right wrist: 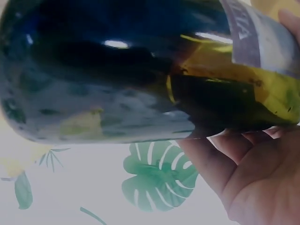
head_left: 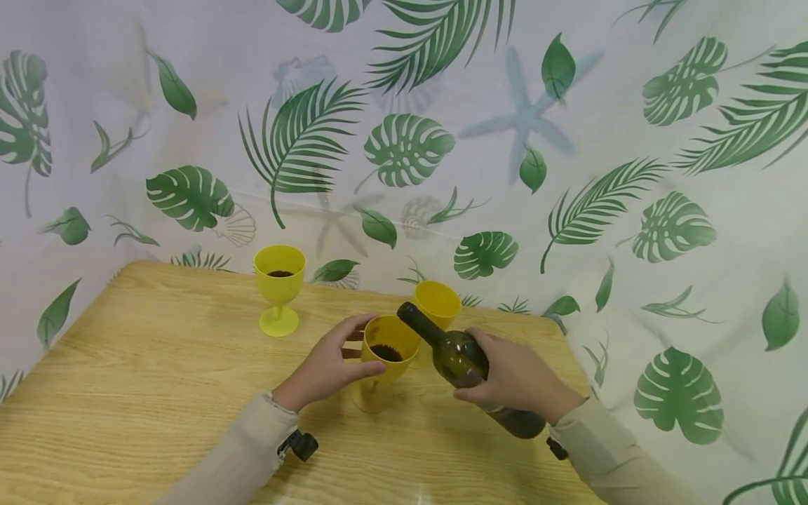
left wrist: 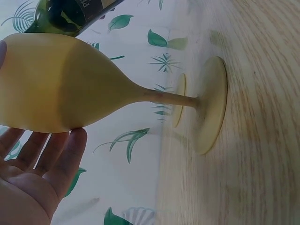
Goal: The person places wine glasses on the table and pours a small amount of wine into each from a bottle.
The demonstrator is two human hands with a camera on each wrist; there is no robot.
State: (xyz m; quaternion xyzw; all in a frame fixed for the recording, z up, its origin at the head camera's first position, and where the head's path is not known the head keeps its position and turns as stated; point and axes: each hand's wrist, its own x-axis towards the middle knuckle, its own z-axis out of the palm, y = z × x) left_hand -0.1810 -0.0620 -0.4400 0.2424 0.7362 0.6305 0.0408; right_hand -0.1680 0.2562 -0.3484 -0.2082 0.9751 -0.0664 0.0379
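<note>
Holds the near goblet [head_left: 394, 372] with the left hand [head_left: 334, 365], curling thumb and fingers [left wrist: 70, 159] round the bowl. Shows these left fingers slightly spread, small gaps between, tips on the yellow-orange wall. See near goblet upright on the table [head_left: 158, 393], round foot [left wrist: 211, 105] flat down, dark contents [head_left: 385, 353] inside the bowl.

Grips the green glass bottle [head_left: 463, 358] in the right hand [head_left: 517, 368], wrapping thumb and fingers round the body, just below the shoulder. Can't tell from the right wrist view how the fingertips lie behind the glass. Holds bottle tilted, neck pointing up-left toward the near goblet, base down-right. Find bottle mouth over or just beside the goblet's right rim; can't tell which, nor if touching. Note pale label [right wrist: 262, 37] on the bottle, partly covered, lettering mostly unreadable.

See left goblet [head_left: 280, 287], brighter yellow, upright near the table's back edge, apart from both hands, dark fill [head_left: 280, 273] in it. See right goblet [head_left: 438, 301], orange, behind the bottle neck, partly hidden.

Note beige sleeves [head_left: 243, 449], black wrist devices [head_left: 303, 445]. Note white backdrop [head_left: 410, 203] behind table, printed with green leaves, shells, starfish.
</note>
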